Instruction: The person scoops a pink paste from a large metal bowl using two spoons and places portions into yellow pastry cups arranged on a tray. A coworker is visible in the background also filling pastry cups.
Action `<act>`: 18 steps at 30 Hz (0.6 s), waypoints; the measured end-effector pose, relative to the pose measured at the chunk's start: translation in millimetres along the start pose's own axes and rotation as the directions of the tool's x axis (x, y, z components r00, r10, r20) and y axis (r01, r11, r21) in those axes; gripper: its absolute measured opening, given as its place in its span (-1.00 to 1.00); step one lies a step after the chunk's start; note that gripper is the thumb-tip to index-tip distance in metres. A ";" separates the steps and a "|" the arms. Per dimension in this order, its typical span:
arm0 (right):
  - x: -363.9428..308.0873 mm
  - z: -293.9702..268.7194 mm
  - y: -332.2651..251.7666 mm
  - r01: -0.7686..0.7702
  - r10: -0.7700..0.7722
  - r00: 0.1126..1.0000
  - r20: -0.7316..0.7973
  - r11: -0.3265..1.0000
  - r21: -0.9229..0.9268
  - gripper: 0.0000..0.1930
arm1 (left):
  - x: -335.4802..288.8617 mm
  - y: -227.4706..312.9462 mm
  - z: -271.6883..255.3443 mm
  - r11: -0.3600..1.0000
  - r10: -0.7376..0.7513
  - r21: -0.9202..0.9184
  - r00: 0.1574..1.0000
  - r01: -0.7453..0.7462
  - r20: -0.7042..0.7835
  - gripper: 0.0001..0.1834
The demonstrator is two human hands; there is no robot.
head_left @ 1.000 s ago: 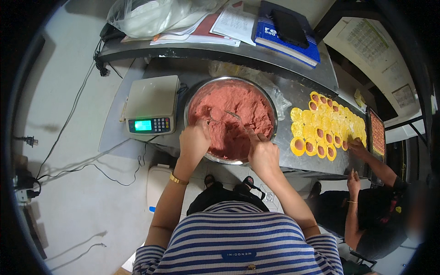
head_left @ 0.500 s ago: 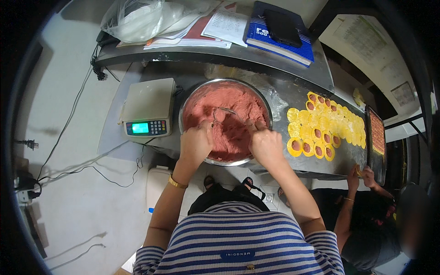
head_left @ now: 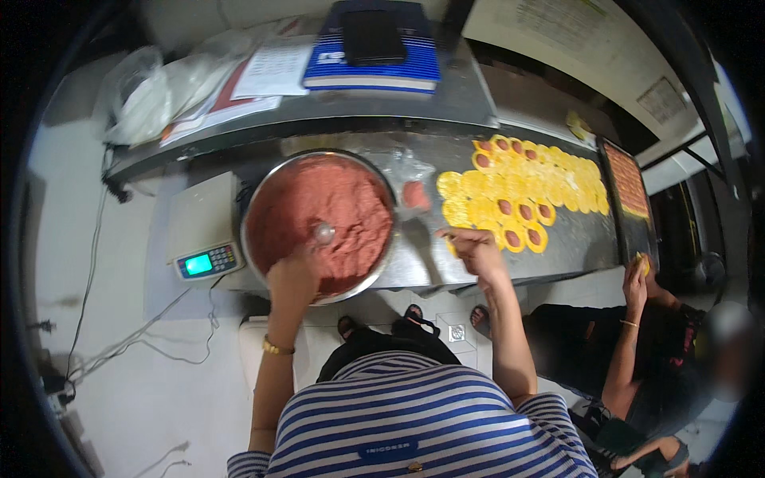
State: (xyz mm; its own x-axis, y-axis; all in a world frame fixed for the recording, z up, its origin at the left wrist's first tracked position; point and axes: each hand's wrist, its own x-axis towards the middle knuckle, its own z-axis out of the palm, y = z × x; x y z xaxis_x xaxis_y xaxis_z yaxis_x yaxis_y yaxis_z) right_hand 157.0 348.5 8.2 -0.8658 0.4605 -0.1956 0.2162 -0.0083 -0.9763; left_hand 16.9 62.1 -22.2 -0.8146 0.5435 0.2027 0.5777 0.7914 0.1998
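Note:
A wide steel bowl [head_left: 382, 271] of pink minced filling [head_left: 351, 203] stands on the table in front of me. At its near left rim is my left hand [head_left: 292, 279], blurred, closed around what looks like a spoon [head_left: 323, 233], whose round metal head shows over the filling. To the right of the bowl, my right hand [head_left: 480, 253] hovers at the near left edge of the yellow round wrappers [head_left: 470, 187], its index finger stretched out. Several wrappers carry a dab of filling [head_left: 512, 238]; my right hand covers part of the front row.
A digital scale [head_left: 203, 223] stands left of the bowl. Clear plastic and a pink lump [head_left: 415, 195] lie between bowl and wrappers. Behind is a raised shelf [head_left: 295, 111] with papers, a blue box [head_left: 374, 76] and a phone. At right, a tray [head_left: 625, 179] and a co-worker's hand [head_left: 635, 283] holding something yellow.
My right hand has left the bowl and moved right to the wrappers. My left hand stays at the bowl. The view has shifted right, and the co-worker's hands have moved.

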 end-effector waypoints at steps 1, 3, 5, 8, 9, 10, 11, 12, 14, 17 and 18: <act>-2.5 -18.0 0.0 0.073 -0.102 0.983 -0.150 0.980 -0.187 -0.77 | 0.4 -0.4 -1.2 0.999 -0.034 0.031 0.999 0.033 0.022 -0.87; -7.4 -56.4 -1.5 0.115 -0.413 0.809 -0.417 0.809 -0.577 -0.74 | 2.4 -1.6 -4.0 0.995 -0.066 -0.073 0.998 0.065 -0.007 -0.85; -20.1 -83.7 4.0 -0.057 -0.595 0.677 -0.434 0.545 -0.836 -0.71 | 2.2 0.4 -6.2 0.988 -0.110 -0.113 0.994 0.108 -0.015 -0.83; -5.8 -75.5 36.0 -0.272 -0.494 0.790 -0.364 0.250 -0.929 -0.68 | 1.5 5.9 -8.7 0.983 -0.151 -0.107 0.988 0.149 -0.012 -0.81; 0.1 -72.0 45.4 -0.319 -0.366 0.860 -0.356 0.158 -0.934 -0.68 | 1.1 8.4 -9.1 0.983 -0.152 -0.108 0.988 0.149 -0.017 -0.81; -0.1 -71.6 51.9 -0.265 -0.421 0.841 -0.339 0.225 -0.937 -0.67 | 2.2 10.3 -9.2 0.983 -0.148 -0.116 0.988 0.143 -0.037 -0.81; 1.8 -74.2 53.6 -0.244 -0.504 0.797 -0.334 0.237 -0.940 -0.67 | 2.9 11.5 -9.5 0.980 -0.161 -0.118 0.987 0.158 -0.023 -0.80; 0.7 -75.3 52.5 -0.234 -0.537 0.772 -0.340 0.256 -0.938 -0.67 | 0.1 11.4 -11.3 0.979 -0.170 -0.121 0.985 0.167 -0.011 -0.79; -0.6 -77.3 37.5 -0.204 -0.563 0.734 -0.379 0.350 -0.914 -0.66 | -1.3 8.1 -15.6 0.978 -0.147 -0.152 0.989 0.145 -0.003 -0.79; -2.4 -58.4 -0.2 0.216 -0.539 0.829 -0.152 0.558 -0.801 -0.69 | -3.1 -1.8 -20.9 0.944 -0.074 -0.320 0.997 0.074 0.012 -0.82; 4.9 -39.1 -9.9 0.215 -0.456 0.884 -0.101 0.589 -0.779 -0.69 | -1.9 -7.4 -23.2 0.908 -0.041 -0.417 0.998 0.052 0.037 -0.83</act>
State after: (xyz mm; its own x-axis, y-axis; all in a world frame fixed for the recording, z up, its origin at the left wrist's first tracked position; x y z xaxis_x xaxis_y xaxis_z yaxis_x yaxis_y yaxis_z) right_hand 168.3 385.5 20.5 -0.8184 0.5006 0.2820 0.2925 0.7855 -0.5454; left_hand 15.4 48.7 -1.9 -0.8389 0.5205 0.1591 0.5032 0.6302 0.5913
